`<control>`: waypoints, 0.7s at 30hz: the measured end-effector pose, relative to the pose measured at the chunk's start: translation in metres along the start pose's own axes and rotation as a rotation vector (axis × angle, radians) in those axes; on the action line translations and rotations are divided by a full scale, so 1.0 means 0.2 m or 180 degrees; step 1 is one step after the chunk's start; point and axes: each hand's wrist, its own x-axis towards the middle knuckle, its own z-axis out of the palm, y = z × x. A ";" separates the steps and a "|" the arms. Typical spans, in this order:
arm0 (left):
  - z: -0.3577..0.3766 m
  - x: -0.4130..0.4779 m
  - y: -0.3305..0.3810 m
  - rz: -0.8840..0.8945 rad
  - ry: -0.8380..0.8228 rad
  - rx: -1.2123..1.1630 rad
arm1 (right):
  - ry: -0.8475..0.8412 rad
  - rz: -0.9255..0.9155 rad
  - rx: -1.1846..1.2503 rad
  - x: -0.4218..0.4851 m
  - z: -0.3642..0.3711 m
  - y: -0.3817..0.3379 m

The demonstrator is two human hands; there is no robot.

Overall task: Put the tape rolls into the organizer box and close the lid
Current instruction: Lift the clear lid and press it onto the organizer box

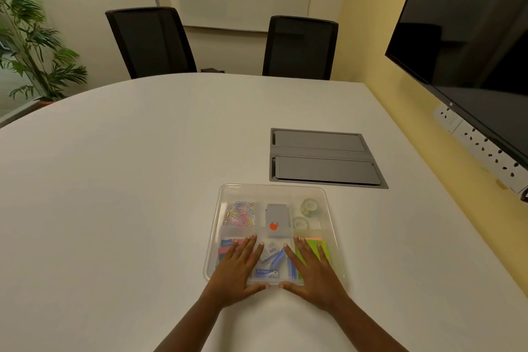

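A clear plastic organizer box (331, 208) lies on the white table in front of me, its transparent lid lying flat over the compartments. Two clear tape rolls (310, 206) (300, 222) sit in the far right compartment. My left hand (237, 268) rests flat on the near left part of the lid, fingers spread. Flat on the near right part is my right hand (311, 268), fingers spread too. Neither hand holds anything.
The box also holds coloured paper clips (241, 214), a grey card box (276, 218), staple packs (271, 257) and green sticky notes (313, 247). A grey cable hatch (323, 158) is set in the table behind it. Two black chairs (298, 47) stand at the far edge; a screen (471, 46) hangs at the right.
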 end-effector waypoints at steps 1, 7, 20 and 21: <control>0.00 0.02 -0.01 0.0036 0.0037 0.0031 | 0.0057 0.0092 -0.0056 0.02 -0.01 0.00; -0.02 0.15 -0.02 0.0084 0.0278 -0.0042 | 0.0348 -0.0134 0.0231 0.20 0.06 0.09; 0.02 0.32 -0.09 0.0178 0.0135 -0.0335 | 0.0237 0.0027 0.0220 0.31 0.03 0.11; 0.02 0.32 -0.09 0.0154 0.0122 -0.0365 | 0.0220 0.0024 0.0249 0.30 0.02 0.11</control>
